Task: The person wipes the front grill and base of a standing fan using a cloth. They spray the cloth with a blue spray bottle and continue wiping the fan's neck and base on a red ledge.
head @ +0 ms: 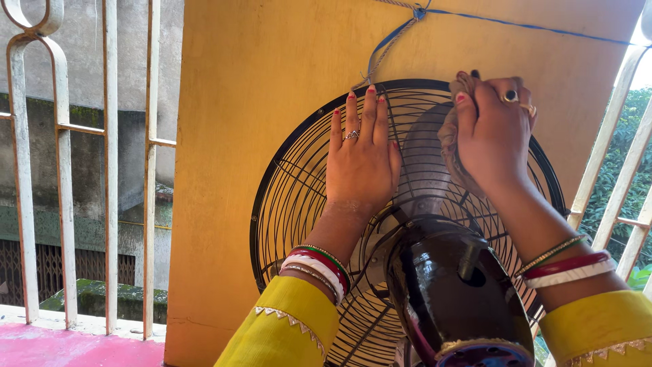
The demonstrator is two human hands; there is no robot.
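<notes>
Across the middle of the frame, seen from behind, stands the fan (407,224), its black wire guard (292,197) filling the space before an orange board (258,102). My left hand (362,160) lies open and flat on the guard's upper left wires, fingers spread, steadying it. My right hand (492,132) is closed around a bunched brownish cloth (449,136), pressing it against the wires near the top right of the guard. I judge the wiping to be under way rather than finished: the cloth sits at the top, and the lower wires and the glossy black motor housing (455,285) at lower centre have no cloth near them; whether they are already clean I cannot tell. Grey blades (424,163) show through the wires. A blue cord (387,44) runs from the guard's top up the board. White window bars (109,170) stand at left.
</notes>
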